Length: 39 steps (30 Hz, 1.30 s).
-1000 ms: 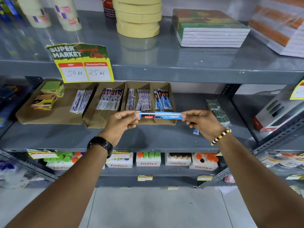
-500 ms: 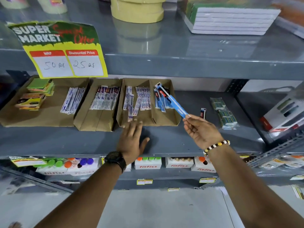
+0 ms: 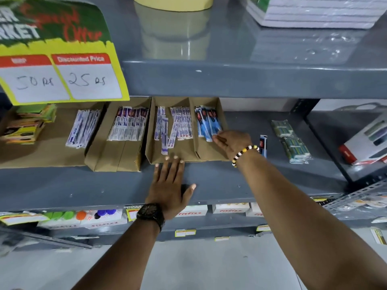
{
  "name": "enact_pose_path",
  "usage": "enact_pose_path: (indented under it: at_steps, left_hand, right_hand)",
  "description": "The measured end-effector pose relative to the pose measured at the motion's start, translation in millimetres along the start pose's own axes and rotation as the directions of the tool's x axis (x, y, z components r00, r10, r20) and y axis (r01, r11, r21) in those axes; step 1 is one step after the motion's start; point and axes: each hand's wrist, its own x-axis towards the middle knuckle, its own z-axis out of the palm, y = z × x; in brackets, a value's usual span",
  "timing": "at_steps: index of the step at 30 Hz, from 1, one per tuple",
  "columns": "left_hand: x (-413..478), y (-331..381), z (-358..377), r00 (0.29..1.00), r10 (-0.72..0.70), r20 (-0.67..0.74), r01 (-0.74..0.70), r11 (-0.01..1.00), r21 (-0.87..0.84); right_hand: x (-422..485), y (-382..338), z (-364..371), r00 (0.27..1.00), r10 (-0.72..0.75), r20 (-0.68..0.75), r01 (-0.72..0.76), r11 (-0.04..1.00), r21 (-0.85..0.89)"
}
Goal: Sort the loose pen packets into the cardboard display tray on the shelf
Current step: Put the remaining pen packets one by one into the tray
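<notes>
The step in hand is placement of a blue pen packet into the right-hand compartment of the cardboard tray on the middle shelf. The right hand reaches into that compartment with its fingertips at the lower end of the blue packets; the fingers are drawn together there, but the view does not show clearly whether they pinch a packet or only press on it. The left hand lies flat on the shelf, fingers spread, its fingertips touching the front wall of the tray, which appears to brace the tray against sliding. The centre and left compartments of the same tray hold white packets, some of them askew. One loose packet rests on the bare shelf just beside the right wall of the tray, partly hidden behind the beaded bracelet on the right wrist. Judged from this layout, the task is near its end. The next move calls for releasing the blue packets so they lie parallel, withdrawing the right hand, and then reaching right for the loose packet, which looks likely to belong with the blue group.
</notes>
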Motion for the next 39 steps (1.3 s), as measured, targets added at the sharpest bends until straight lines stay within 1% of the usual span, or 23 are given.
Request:
enact_pose_path:
  at_steps: [2, 3, 5, 6, 7, 8, 9, 10, 11, 12, 14, 16, 18, 20, 22, 24, 25, 26, 29, 31, 33, 37, 39]
  left_hand:
    - [0.1, 0.2, -1.4, 1.000, 0.003, 0.005, -0.003, 1.000, 0.005]
    - [0.0, 0.2, -2.0, 1.000, 0.003, 0.009, -0.003, 1.000, 0.013]
    - [-0.3, 1.4, -4.0, 1.000, -0.004, 0.024, 0.003, 1.000, 0.026]
    - [-0.3, 1.8, -4.3, 1.000, -0.011, 0.028, 0.010, 1.000, 0.030]
    - [0.0, 2.1, -4.4, 0.999, -0.018, 0.028, 0.017, 0.999, 0.035]
    - [-0.2, 2.0, -4.2, 0.999, -0.024, 0.032, 0.022, 0.999, 0.042]
    - [-0.1, 2.8, -3.8, 0.999, -0.023, 0.036, 0.022, 0.999, 0.046]
    - [-0.1, 2.6, -2.9, 0.999, -0.020, 0.037, 0.018, 0.999, 0.050]
    - [-0.3, 2.2, -2.5, 0.999, -0.017, 0.035, 0.015, 0.999, 0.051]
    - [-0.4, 2.1, -1.7, 0.999, -0.013, 0.032, 0.011, 0.999, 0.052]
    - [-0.7, 1.3, -1.0, 1.000, -0.010, 0.022, 0.009, 0.998, 0.056]
    - [-0.8, 2.2, -1.7, 1.000, -0.003, 0.007, 0.003, 0.998, 0.056]
    - [-0.9, 2.8, -2.4, 1.000, 0.005, -0.002, -0.005, 0.998, 0.057]
    - [-1.3, 2.7, -2.7, 1.000, 0.007, -0.007, -0.006, 0.998, 0.069]
    - [-1.6, 2.8, -2.9, 1.000, 0.003, -0.008, -0.003, 0.997, 0.075]
    - [-1.3, 2.5, -2.8, 1.000, -0.002, -0.002, 0.003, 0.997, 0.079]
    - [-1.3, 2.6, -3.0, 1.000, -0.006, 0.004, 0.005, 0.997, 0.080]
    - [-1.3, 3.1, -3.0, 1.000, -0.009, 0.010, 0.008, 0.997, 0.078]
    - [-0.9, 2.8, -3.5, 1.000, -0.016, 0.019, 0.015, 0.997, 0.072]
    - [-1.4, 2.8, -3.6, 1.000, -0.019, 0.023, 0.017, 0.998, 0.068]
    - [-1.9, 2.4, -2.7, 0.999, -0.019, 0.027, 0.018, 0.998, 0.065]
    - [-0.7, 1.9, -4.0, 0.998, -0.036, 0.050, 0.033, 0.998, 0.055]
    - [-0.3, 2.8, -5.2, 0.995, -0.048, 0.083, 0.044, 0.998, 0.050]
  right_hand:
    - [-5.9, -1.5, -10.2, 0.997, -0.047, -0.060, 0.046, 0.999, -0.015]
    - [-12.4, -1.7, -18.0, 0.995, -0.069, -0.075, 0.071, 0.997, 0.030]
    - [-25.0, 1.4, -38.5, 0.995, -0.092, -0.045, 0.099, 0.975, 0.201]
    - [-29.6, 4.2, -49.8, 0.992, -0.106, -0.066, 0.120, 0.958, 0.260]
    - [-34.4, 5.1, -60.6, 0.985, -0.115, -0.129, 0.142, 0.963, 0.229]
    - [-35.6, 6.4, -71.9, 0.968, -0.137, -0.209, 0.169, 0.976, 0.141]
    - [-36.8, 8.0, -84.3, 0.938, -0.180, -0.297, 0.183, 0.983, -0.020]
    - [-32.8, 11.6, -96.5, 0.899, -0.242, -0.365, 0.178, 0.964, -0.198]
    - [-31.9, 14.2, -106.1, 0.861, -0.299, -0.412, 0.137, 0.915, -0.378]
    - [-29.4, 17.8, -116.9, 0.830, -0.352, -0.433, 0.089, 0.850, -0.520]
    - [-29.3, 24.9, -128.6, 0.807, -0.413, -0.422, -0.014, 0.701, -0.713]
    - [-24.9, 33.7, -137.2, 0.827, -0.424, -0.369, -0.094, 0.542, -0.835]
    - [-21.3, 41.1, -139.2, 0.846, -0.427, -0.318, -0.126, 0.420, -0.899]
    - [-17.5, 46.5, -138.4, 0.853, -0.444, -0.274, -0.123, 0.341, -0.932]
    - [-14.8, 47.6, -138.2, 0.848, -0.460, -0.262, -0.125, 0.306, -0.944]
    - [-13.0, 46.1, -138.3, 0.848, -0.460, -0.262, -0.125, 0.307, -0.943]
    - [-12.4, 45.0, -139.2, 0.850, -0.445, -0.282, -0.137, 0.329, -0.934]
    - [-10.7, 43.9, -141.4, 0.848, -0.435, -0.304, -0.146, 0.359, -0.922]
    - [-10.7, 37.3, -139.2, 0.843, -0.369, -0.392, -0.176, 0.500, -0.848]
    - [-9.8, 35.2, -139.9, 0.847, -0.327, -0.419, -0.192, 0.546, -0.815]
    - [-10.1, 34.8, -141.3, 0.841, -0.323, -0.434, -0.194, 0.570, -0.799]
    - [-20.7, 38.3, -145.9, 0.821, -0.388, -0.418, -0.075, 0.654, -0.753]
    - [-27.7, 40.5, -150.5, 0.800, -0.423, -0.425, -0.016, 0.694, -0.720]
